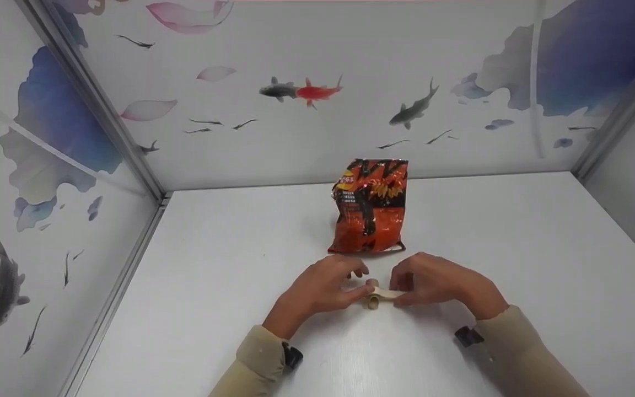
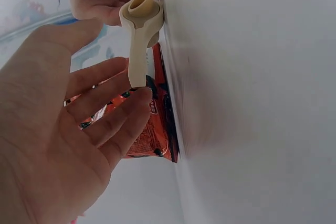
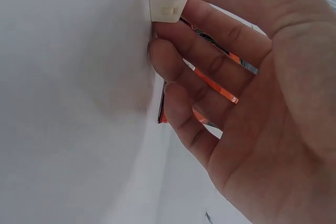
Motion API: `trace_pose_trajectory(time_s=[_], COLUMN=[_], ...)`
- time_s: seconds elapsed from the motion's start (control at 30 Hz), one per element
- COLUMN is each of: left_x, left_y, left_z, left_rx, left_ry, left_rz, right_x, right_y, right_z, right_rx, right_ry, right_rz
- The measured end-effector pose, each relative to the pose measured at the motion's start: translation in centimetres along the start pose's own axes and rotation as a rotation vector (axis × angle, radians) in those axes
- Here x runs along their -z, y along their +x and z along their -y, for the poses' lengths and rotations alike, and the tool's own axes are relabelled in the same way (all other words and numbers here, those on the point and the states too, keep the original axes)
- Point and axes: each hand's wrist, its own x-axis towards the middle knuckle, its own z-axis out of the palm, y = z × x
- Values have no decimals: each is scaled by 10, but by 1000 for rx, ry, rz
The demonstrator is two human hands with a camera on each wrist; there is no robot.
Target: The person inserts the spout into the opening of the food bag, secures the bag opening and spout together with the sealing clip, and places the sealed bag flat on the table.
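A cream plastic bag clip with a round spout (image 1: 388,294) is low over the white table between both hands. My right hand (image 1: 439,280) pinches one end of its flat arm between thumb and finger, with the clip's squared tip (image 3: 168,10) showing in the right wrist view. The left hand (image 1: 323,284) is beside the spout, its thumb close to it and its other fingers loosely bent. In the left wrist view that palm faces the clip (image 2: 138,59), and the far end of the arm overlaps the fingertips.
Behind the hands, an orange and black chip bag (image 1: 372,212) stands upright on the white table (image 1: 229,259). White panels with painted fish and petals (image 1: 317,91) enclose the table at the back and sides.
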Motion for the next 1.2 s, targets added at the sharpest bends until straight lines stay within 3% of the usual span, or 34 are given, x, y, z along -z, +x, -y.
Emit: trace_pose_trajectory(time_s=[0.17, 0.53, 0.83, 1.0, 1.2], left_x=[1, 0, -2, -3, -4], left_y=[5, 6, 5, 5, 6], left_z=[2, 7, 9, 10, 11], left_rx=[-15, -21, -7, -6, -16], left_ry=[-137, -320, -384, -383, -454], left_rz=[72, 103, 76, 44, 4], right_x=[1, 4, 2, 3, 4], right_y=[0, 0, 0, 1, 1], right_z=[0, 0, 2, 5, 8], right_rx=[8, 39, 34, 59, 104], right_ry=[13, -4, -20, -48, -51], right_rz=[10, -31, -105, -154, -231])
